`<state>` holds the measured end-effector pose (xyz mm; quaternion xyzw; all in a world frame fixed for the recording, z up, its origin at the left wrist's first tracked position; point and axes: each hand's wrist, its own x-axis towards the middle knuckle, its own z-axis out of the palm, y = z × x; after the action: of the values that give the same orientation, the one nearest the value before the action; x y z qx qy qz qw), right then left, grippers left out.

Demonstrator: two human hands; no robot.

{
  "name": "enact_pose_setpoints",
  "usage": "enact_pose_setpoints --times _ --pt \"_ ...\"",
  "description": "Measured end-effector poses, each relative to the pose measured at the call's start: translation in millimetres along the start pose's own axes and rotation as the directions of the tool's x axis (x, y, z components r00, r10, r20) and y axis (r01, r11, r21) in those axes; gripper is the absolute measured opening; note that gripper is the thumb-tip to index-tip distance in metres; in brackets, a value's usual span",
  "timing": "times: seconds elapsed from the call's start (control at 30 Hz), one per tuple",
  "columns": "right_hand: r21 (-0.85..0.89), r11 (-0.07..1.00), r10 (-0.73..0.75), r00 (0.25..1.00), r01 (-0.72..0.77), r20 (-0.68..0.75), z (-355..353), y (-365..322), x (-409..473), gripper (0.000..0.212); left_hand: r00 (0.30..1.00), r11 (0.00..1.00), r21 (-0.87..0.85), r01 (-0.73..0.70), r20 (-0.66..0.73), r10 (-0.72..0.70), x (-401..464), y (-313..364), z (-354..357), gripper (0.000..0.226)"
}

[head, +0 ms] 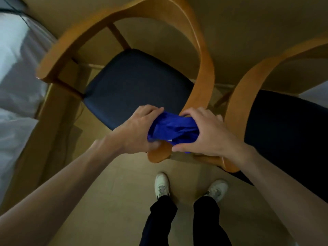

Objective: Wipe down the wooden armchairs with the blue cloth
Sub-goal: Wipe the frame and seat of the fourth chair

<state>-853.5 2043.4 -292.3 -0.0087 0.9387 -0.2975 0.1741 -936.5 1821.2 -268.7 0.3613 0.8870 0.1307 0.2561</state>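
A wooden armchair (74, 41) with a curved frame and a dark seat cushion (136, 86) stands in front of me. The blue cloth (173, 129) is bunched around the front end of its right armrest (204, 82). My left hand (138, 128) grips the cloth's left side and my right hand (207, 132) grips its right side. A second wooden armchair (248, 93) with a dark seat (287, 132) stands close on the right, its armrest end just under my right wrist.
A bed with white bedding (16, 86) and a wooden side (48, 125) lies along the left. My feet in white shoes (161, 185) stand on the tan floor (110, 201) just in front of the chairs. The two chairs nearly touch.
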Motion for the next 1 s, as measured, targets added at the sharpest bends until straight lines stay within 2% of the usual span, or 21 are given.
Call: enact_pose_setpoints --times 0.07,0.1,0.2,0.3,0.37,0.43,0.47,0.53,0.63,0.73,0.8,0.87,0.93,0.97,1.0 --pt "-0.034 0.999 0.037 0.999 -0.036 0.031 17 -2 9 0.081 0.991 0.994 -0.091 0.054 0.129 -0.042 -6 -19 15 0.086" --pt "-0.029 0.998 0.051 0.999 -0.051 -0.007 21 -1 12 0.072 0.99 0.985 -0.155 0.073 0.127 -0.053 -7 -26 21 0.081" --pt "0.057 0.992 0.115 0.983 -0.108 -0.14 18 4 22 0.045 0.993 0.952 -0.287 0.112 0.0 -0.116 3 -44 30 0.073" --pt "0.112 0.976 0.207 0.961 -0.188 -0.185 6 13 31 0.043 0.975 0.918 -0.349 0.186 -0.049 -0.216 20 -61 29 0.077" --pt "0.147 0.948 0.311 0.922 -0.283 -0.23 -3 17 39 0.043 0.982 0.913 -0.365 0.181 0.021 -0.186 29 -69 28 0.078" --pt "0.21 0.905 0.419 0.862 -0.371 -0.286 -5 21 45 0.032 0.992 0.907 -0.406 0.112 0.106 -0.075 37 -70 27 0.081" --pt "0.234 0.898 0.434 0.841 -0.373 -0.324 -6 20 46 0.033 0.992 0.895 -0.438 0.082 0.124 -0.03 40 -68 27 0.078" --pt "0.24 0.935 0.336 0.869 -0.261 -0.363 -4 12 43 0.048 0.995 0.845 -0.531 0.062 0.097 -0.012 47 -65 27 0.057" --pt "0.146 0.988 0.089 0.969 -0.056 -0.23 5 -9 29 0.077 0.99 0.672 -0.729 0.131 0.064 -0.123 55 -57 25 0.016" --pt "0.067 0.998 0.016 0.994 -0.008 -0.11 14 -22 22 0.104 0.971 0.649 -0.746 0.149 -0.014 -0.239 67 -43 19 0.012" --pt "0.066 0.997 0.047 0.993 -0.04 -0.111 15 -25 23 0.107 0.947 0.589 -0.791 0.164 -0.042 -0.32 81 -33 13 0.014" --pt "0.111 0.987 0.135 0.964 -0.112 -0.228 12 -19 31 0.092 0.909 0.507 -0.842 0.183 -0.052 -0.414 97 -26 3 0.015" --pt "0.245 0.942 0.31 0.875 -0.23 -0.371 2 -7 41 0.071 0.891 0.434 -0.877 0.208 -0.014 -0.455 113 -25 -4 0.032" --pt "0.285 0.912 0.395 0.816 -0.295 -0.421 -4 -1 46 0.063 0.895 0.449 -0.861 0.238 0.015 -0.445 118 -27 -5 0.044" --pt "0.262 0.904 0.426 0.773 -0.339 -0.47 -9 4 49 0.059 0.9 0.528 -0.803 0.279 0.027 -0.435 120 -30 -4 0.053"
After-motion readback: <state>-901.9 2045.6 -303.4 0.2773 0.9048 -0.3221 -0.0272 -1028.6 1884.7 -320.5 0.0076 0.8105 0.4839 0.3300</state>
